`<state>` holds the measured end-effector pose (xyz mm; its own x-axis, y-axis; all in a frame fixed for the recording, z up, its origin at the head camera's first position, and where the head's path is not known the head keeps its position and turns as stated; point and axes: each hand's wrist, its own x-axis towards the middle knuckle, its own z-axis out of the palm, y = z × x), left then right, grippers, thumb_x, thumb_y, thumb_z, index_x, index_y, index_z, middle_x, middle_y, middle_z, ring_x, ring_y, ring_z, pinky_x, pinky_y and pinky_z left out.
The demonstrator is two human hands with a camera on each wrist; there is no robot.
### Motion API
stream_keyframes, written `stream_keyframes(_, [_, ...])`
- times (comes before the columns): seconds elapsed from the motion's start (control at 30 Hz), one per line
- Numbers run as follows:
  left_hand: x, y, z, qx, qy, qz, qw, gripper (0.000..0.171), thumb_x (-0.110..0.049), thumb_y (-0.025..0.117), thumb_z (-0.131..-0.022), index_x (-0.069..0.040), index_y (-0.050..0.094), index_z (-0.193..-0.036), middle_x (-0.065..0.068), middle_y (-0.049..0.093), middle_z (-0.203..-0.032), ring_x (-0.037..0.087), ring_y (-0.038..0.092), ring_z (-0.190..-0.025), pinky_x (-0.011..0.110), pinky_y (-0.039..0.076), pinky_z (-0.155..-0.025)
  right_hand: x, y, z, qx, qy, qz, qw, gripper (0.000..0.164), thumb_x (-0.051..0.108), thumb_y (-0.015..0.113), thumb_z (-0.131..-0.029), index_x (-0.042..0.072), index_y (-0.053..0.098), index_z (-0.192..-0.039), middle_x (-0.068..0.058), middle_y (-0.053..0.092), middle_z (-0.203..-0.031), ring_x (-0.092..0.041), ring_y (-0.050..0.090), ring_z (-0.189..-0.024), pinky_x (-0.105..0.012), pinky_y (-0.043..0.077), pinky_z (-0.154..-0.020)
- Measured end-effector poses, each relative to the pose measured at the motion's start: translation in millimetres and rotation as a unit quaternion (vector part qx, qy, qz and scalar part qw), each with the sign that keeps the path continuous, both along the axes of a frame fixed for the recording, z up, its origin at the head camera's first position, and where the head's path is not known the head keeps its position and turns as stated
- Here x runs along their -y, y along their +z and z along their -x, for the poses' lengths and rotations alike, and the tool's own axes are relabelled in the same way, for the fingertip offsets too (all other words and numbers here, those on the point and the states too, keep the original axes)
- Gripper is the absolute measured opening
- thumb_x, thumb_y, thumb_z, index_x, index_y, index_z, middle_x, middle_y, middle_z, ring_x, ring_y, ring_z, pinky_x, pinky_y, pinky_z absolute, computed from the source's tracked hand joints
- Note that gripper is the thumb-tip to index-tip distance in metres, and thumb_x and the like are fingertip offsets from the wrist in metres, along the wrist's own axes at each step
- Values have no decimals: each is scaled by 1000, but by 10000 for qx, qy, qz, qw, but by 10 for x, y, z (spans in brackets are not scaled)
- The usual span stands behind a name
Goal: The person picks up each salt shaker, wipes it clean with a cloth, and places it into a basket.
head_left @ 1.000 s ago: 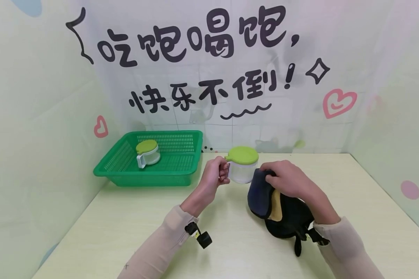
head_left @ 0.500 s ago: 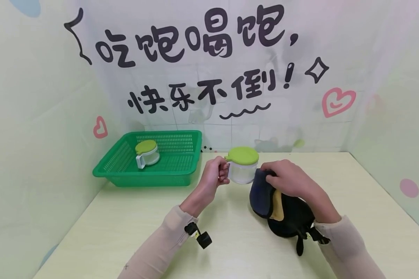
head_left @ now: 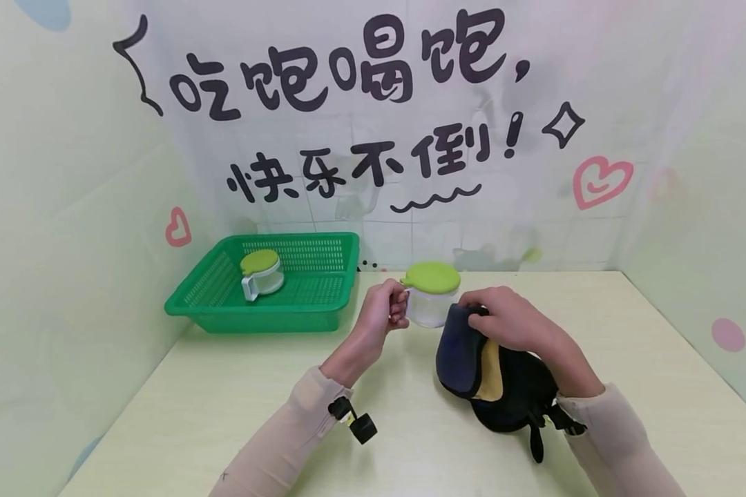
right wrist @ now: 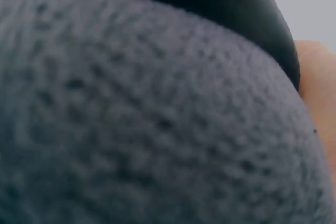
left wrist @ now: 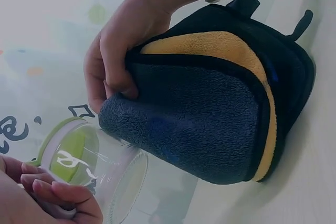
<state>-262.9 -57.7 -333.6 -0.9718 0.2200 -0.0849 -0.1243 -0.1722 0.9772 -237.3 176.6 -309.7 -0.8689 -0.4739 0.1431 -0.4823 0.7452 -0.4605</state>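
Note:
My left hand (head_left: 382, 310) grips the handle of a clear seasoning jar (head_left: 429, 310) with a green lid, held upright over the table. In my right hand (head_left: 512, 321) is a folded cloth (head_left: 458, 352), dark blue-grey and yellow with black edging. Thumb and fingers pinch its upper edge, and the rest hangs down below the wrist. In the left wrist view, the cloth (left wrist: 194, 114) lies against or very near the side of the jar (left wrist: 118, 156); whether it touches cannot be told. The cloth's fuzzy surface (right wrist: 157, 119) fills most of the right wrist view.
At the back left of the table (head_left: 398, 428) stands a green plastic basket (head_left: 267, 321). Inside it sits a second jar (head_left: 264, 273) with a green lid and white handle. A printed curtain (head_left: 323, 124) hangs behind the table.
The right hand and cloth shift slightly right, then back left and a little down by now. The left hand holds the jar in nearly the same place.

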Motion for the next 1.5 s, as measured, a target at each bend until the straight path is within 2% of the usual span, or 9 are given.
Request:
stream_keyframes(0.2, [1,-22,-1,7,-155,-21,9999,21,-12,41,-90,-12,39,-68,-3,30,-60,11,30,-56,24,33,-55,-61,2,-15,-237,-392,-134,9989,30,7,54,-95,6,73,-119,-13,75,-114,-23,65,-92,-48,55,-88])
stream_keyframes(0.33, [-1,-32,-5,-5,-200,24,9998,22,-13,41,-90,-12,39,-68,-3,30,-60,12,31,-56,24,34,-55,-78,0,-13,-358,-559,-179,9976,28,9,56,-96,7,73,-118,-10,75,-108,-20,62,-85,-42,53,-81])
stream_keyframes(0.57, [7,-16,-16,-44,-150,-11,9999,21,-14,42,-90,-11,39,-69,-3,31,-61,12,31,-57,24,33,-55,-76,-57,37,-414,-492,-206,9977,26,9,57,-94,7,73,-115,-6,74,-100,-17,58,-78,-36,48,-74])
stream_keyframes(0.8, [3,-2,-10,-51,-313,-37,9995,22,-14,40,-91,-12,37,-69,-4,29,-61,12,30,-57,24,32,-56,-117,-69,46,-595,-888,26,9943,26,11,57,-96,7,72,-118,-9,73,-100,-18,55,-75,-34,43,-69])
stream_keyframes(1.0, [17,-3,-19,-40,-330,-9,9994,24,-14,40,-91,-12,36,-68,-4,28,-60,12,29,-56,24,31,-55,-99,-89,83,-467,-684,2,9966,29,9,57,-95,3,70,-120,-10,72,-99,-19,54,-75,-34,43,-71])
stream_keyframes(1.27, [16,-25,-7,7,-396,22,9992,23,-15,40,-91,-13,37,-68,-5,28,-60,11,29,-56,23,31,-55,-132,-32,35,-637,-754,74,9951,31,7,62,-95,0,70,-124,-21,74,-118,-18,57,-75,-36,46,-71])
stream_keyframes(1.5, [20,-25,-14,50,-416,-18,9991,23,-15,41,-91,-13,37,-68,-5,28,-59,11,29,-55,23,31,-54,-140,-56,31,-546,-707,95,9960,35,4,58,-94,1,70,-126,-21,72,-124,-20,58,-78,-38,46,-74])
